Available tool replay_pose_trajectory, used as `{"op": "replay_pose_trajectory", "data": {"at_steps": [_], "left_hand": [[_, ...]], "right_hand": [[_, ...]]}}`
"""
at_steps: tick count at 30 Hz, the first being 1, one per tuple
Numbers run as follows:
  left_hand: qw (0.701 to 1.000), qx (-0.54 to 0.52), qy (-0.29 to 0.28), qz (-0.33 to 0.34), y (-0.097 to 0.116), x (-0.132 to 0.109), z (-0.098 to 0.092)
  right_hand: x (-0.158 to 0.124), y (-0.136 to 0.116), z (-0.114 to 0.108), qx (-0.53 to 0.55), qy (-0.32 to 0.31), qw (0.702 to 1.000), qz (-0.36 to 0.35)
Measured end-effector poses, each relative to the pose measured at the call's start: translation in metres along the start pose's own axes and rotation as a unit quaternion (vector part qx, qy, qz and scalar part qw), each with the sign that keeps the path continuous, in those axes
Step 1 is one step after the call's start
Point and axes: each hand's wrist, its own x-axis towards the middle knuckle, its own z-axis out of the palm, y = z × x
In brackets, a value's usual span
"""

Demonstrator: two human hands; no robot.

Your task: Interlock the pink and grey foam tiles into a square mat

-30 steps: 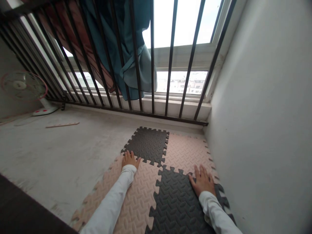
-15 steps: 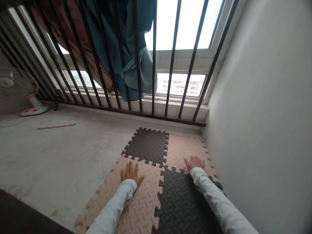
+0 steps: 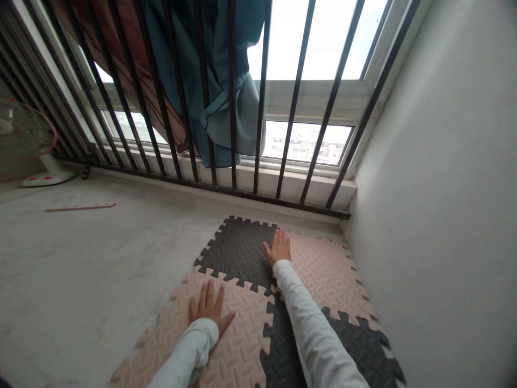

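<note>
Interlocking foam mat tiles cover part of the floor in a checker pattern. My left hand (image 3: 209, 308) lies flat with fingers spread on the near left pink foam tile (image 3: 238, 345). Over the seam between the far black foam tile (image 3: 238, 248) and the far pink foam tile (image 3: 323, 264) rests my right hand (image 3: 279, 247), fingers stretched forward and holding nothing. Beneath my right forearm is the near black foam tile (image 3: 359, 345), partly covered by the sleeve. The toothed edges of the tiles mesh along the seams.
A white wall (image 3: 444, 205) rises close on the right. Dark metal railing (image 3: 258, 195) runs across the back, with a blue cloth (image 3: 226, 108) hanging behind it. On the concrete floor (image 3: 100, 269) lie a thin pink strip (image 3: 81, 207) and, further left, a fan (image 3: 44, 175).
My right hand has moved left and forward, from the near edge of the far pink tile to its seam with the black one. My left hand stays on its tile. The view has shifted slightly.
</note>
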Motion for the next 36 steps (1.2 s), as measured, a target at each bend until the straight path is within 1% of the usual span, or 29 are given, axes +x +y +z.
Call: {"op": "replay_pose_trajectory", "data": {"at_steps": [4,5,7,9,10,12,14,16,17,19,21,22,23,24,25,27,28,30,31,32,33,34,36], "left_hand": [[1.0,-0.003,-0.009,0.0,0.0,-0.001,-0.002],[1.0,-0.003,-0.008,-0.002,0.0,-0.002,-0.002],[1.0,0.002,-0.005,-0.004,0.001,-0.003,-0.003],[1.0,0.004,-0.004,-0.006,0.002,-0.004,-0.004],[1.0,0.004,-0.006,-0.005,0.002,-0.004,-0.005],[1.0,0.001,-0.018,-0.004,0.001,-0.004,-0.005],[1.0,-0.003,-0.03,-0.002,0.0,-0.002,-0.004],[1.0,-0.008,-0.029,0.003,-0.001,0.0,-0.002],[1.0,-0.011,-0.026,0.005,-0.001,0.0,-0.001],[1.0,-0.017,-0.02,0.008,-0.002,0.001,0.002],[1.0,-0.017,-0.01,0.007,-0.001,0.001,0.003],[1.0,-0.016,-0.004,0.006,-0.001,0.0,0.003],[1.0,-0.015,0.002,0.005,0.0,-0.001,0.003],[1.0,-0.014,0.004,0.003,0.0,-0.002,0.002],[1.0,-0.014,0.004,0.001,0.001,-0.003,0.0],[1.0,-0.015,-0.008,-0.002,0.003,-0.004,-0.004],[1.0,-0.017,-0.013,-0.003,0.003,-0.005,-0.006],[1.0,-0.021,-0.018,-0.003,0.004,-0.005,-0.008],[1.0,-0.023,-0.016,-0.003,0.004,-0.005,-0.009],[1.0,-0.025,-0.015,-0.003,0.003,-0.005,-0.008],[1.0,-0.028,-0.013,-0.003,0.003,-0.004,-0.008],[0.999,-0.031,-0.011,-0.001,0.003,-0.004,-0.007],[0.999,-0.037,-0.011,0.005,0.002,-0.002,-0.004]], "right_hand": [[0.036,0.009,-0.006,-0.012,-0.063,0.997,0.05],[0.043,0.01,-0.008,-0.013,-0.067,0.996,0.063],[0.055,0.013,-0.011,-0.018,-0.033,0.996,0.078],[0.061,0.017,-0.009,-0.028,-0.009,0.997,0.066],[0.062,0.02,-0.005,-0.032,-0.011,0.998,0.052],[0.062,0.025,0.005,-0.03,-0.033,0.999,0.025],[0.061,0.027,0.012,-0.021,-0.051,0.998,0.022],[0.064,0.026,0.01,-0.014,-0.055,0.998,0.03],[0.067,0.024,0.004,-0.01,-0.05,0.998,0.036],[0.073,0.021,-0.015,-0.007,-0.017,0.998,0.055],[0.079,0.018,-0.035,-0.009,0.066,0.995,0.081],[0.081,0.018,-0.042,-0.007,0.103,0.991,0.085],[0.081,0.019,-0.044,-0.001,0.121,0.989,0.081],[0.08,0.02,-0.042,0.007,0.117,0.991,0.07],[0.079,0.023,-0.037,0.017,0.093,0.994,0.055],[0.077,0.028,-0.018,0.033,0.014,0.999,0.026],[0.077,0.03,-0.008,0.038,-0.014,0.999,0.02],[0.08,0.033,0.003,0.044,-0.035,0.998,0.022],[0.083,0.034,0.002,0.046,-0.035,0.998,0.027],[0.084,0.034,-0.004,0.048,-0.028,0.998,0.035],[0.082,0.034,-0.016,0.046,-0.017,0.998,0.046],[0.078,0.033,-0.031,0.046,0.008,0.997,0.056],[0.055,0.03,-0.069,0.052,0.105,0.991,0.058]]}}
